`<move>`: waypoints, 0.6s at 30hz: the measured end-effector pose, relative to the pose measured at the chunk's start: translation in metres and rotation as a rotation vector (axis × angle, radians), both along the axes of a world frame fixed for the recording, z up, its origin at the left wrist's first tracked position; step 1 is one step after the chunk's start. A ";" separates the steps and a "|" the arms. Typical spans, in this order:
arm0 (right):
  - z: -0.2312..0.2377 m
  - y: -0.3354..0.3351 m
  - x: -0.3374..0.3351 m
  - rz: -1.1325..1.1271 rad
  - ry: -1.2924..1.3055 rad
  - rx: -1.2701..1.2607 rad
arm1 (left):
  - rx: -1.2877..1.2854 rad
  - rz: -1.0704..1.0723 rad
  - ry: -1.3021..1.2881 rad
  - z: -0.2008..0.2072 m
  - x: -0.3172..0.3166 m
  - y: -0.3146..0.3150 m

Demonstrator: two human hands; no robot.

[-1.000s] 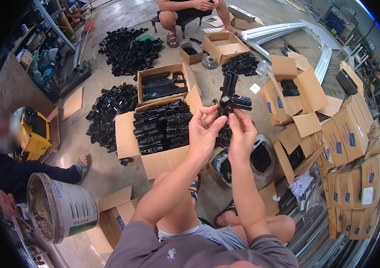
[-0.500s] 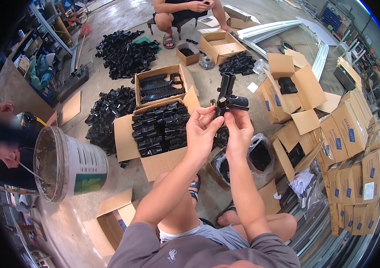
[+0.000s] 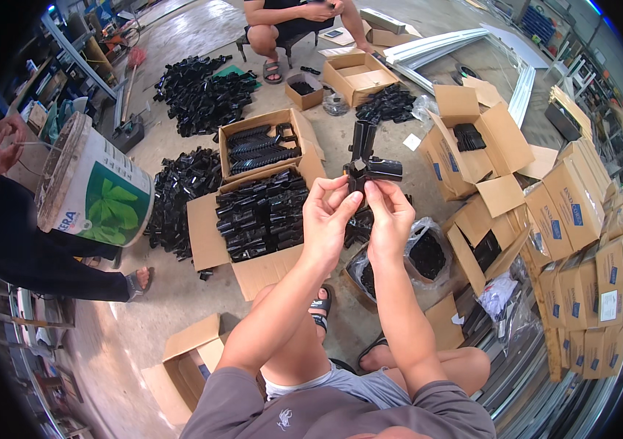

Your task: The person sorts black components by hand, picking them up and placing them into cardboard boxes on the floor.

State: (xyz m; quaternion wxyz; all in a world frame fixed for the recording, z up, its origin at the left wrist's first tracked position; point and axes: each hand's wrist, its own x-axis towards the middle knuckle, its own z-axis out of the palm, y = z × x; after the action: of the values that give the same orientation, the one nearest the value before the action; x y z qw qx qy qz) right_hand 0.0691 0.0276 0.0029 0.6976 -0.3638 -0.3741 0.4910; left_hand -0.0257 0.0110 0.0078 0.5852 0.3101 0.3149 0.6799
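Observation:
Between my two hands I hold a black connector piece with one tubular arm pointing up and another out to the right. My left hand pinches its lower left side, and a tiny yellowish bit shows at those fingertips. My right hand has thumb and fingers closed on the lower right side. Just beyond my left hand, an open carton is packed with black parts. Below the held piece, partly behind my right wrist, stand bags of small black pieces.
Heaps of black parts lie on the floor at the far left. A co-worker carries a large white bucket by its handle on the left. Another person sits at the far end. Open cartons and stacked boxes line the right, beside long metal profiles.
The co-worker's bucket has moved left and away, turning so its green label shows. My hands keep their grip on the connector piece with barely any shift.

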 end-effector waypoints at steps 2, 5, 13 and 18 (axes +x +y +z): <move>-0.004 0.002 0.001 -0.019 -0.022 -0.008 | -0.019 -0.023 0.003 0.001 -0.002 -0.001; 0.003 -0.004 0.002 -0.073 -0.144 0.021 | -0.065 -0.088 -0.086 0.006 -0.003 -0.002; 0.025 -0.015 -0.004 -0.308 -0.578 0.203 | -0.095 -0.276 -0.370 -0.005 -0.014 0.004; 0.033 -0.018 -0.007 -0.377 -0.566 0.225 | -0.066 -0.341 -0.444 -0.001 -0.013 0.001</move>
State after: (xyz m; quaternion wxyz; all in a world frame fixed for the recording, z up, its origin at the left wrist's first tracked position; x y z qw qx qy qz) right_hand 0.0617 0.0098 0.0362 0.6804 -0.4688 -0.5305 0.1890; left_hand -0.0387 0.0124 0.0066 0.7558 0.1829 0.1444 0.6120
